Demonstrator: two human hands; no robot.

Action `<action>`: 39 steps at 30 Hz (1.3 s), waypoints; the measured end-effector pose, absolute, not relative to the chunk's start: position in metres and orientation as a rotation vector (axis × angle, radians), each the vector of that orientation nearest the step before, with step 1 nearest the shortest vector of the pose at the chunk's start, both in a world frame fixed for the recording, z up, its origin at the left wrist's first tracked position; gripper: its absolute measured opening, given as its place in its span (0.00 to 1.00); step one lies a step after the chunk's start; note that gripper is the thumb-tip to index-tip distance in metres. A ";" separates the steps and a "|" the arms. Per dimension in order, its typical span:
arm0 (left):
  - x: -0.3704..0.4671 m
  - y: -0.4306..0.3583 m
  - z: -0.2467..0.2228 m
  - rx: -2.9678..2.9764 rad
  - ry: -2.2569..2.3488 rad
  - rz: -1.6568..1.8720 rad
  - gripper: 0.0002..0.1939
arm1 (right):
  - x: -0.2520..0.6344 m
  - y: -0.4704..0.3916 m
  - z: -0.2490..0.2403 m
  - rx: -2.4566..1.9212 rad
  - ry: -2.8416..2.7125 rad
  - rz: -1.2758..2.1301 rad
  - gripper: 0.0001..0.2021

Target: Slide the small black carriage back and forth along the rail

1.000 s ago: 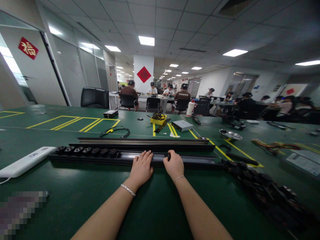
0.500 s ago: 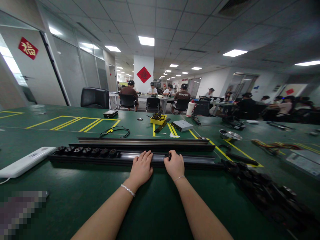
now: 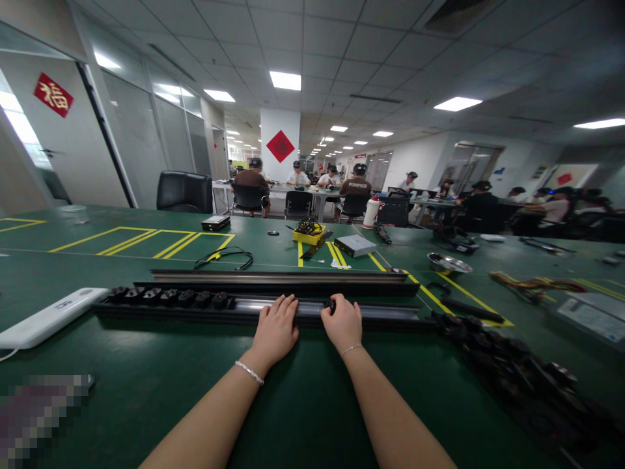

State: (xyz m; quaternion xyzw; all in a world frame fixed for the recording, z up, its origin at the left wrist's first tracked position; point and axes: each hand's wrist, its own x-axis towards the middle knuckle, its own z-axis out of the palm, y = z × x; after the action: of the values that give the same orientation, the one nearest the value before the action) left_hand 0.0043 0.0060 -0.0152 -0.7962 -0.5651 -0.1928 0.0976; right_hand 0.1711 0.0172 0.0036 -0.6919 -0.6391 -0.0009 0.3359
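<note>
On the bench (image 3: pixel 166 391), a white device (image 3: pixel 56 318) is being kept at the far left, just beside the end of the black rail (image 3: pixel 247 315). Beyond it, a black box (image 3: pixel 216 223) and a looped cable (image 3: pixel 234 256) are lying, and two dark rails (image 3: pixel 280 279) are being placed close behind the black rail, blocking its far side. A yellow block (image 3: pixel 307 236) with dark cable coiled on it, a grey box (image 3: pixel 355 245), a white bottle (image 3: pixel 372 213) and a metal bowl (image 3: pixel 449 263) are being passed farther right. By the rail's right end, space is being taken up by a blurred heap of dark parts (image 3: pixel 530 374); coloured wires (image 3: pixel 532 284) are lying behind it.

Compared with half a second ago, the left hand (image 3: pixel 277 329) is being kept in place, while the right hand (image 3: pixel 342 324) is being shifted very slightly rightward along the rail.

The black rail is being laid lengthwise before the person, its left part being filled by seven dark modules (image 3: pixel 186 298), its bright channel being left exposed farther right. Across the middle, the left hand's outstretched fingers are being rested, its thumb being partly hidden. To the right, a small black piece (image 3: pixel 332 305) is being pinched at the channel by the right hand, its shape being mostly covered.
</note>
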 end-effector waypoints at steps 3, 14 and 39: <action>0.005 0.005 -0.015 -2.354 -1.668 -0.575 0.27 | 0.171 0.017 0.003 -1.816 -1.659 -0.023 0.11; 0.005 0.005 -0.012 -2.366 -1.691 -0.573 0.27 | 0.173 0.019 -0.001 -1.797 -1.647 -0.030 0.12; 0.003 0.008 -0.018 -2.345 -1.644 -0.599 0.26 | 0.181 0.019 -0.001 -1.764 -1.699 -0.049 0.14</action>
State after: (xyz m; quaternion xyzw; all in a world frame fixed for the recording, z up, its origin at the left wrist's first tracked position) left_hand 0.0035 0.0084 -0.0183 -0.7968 -0.5587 -0.2033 0.1075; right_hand 0.1808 0.0190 -0.0014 -0.6773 -0.6526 -0.0188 0.3391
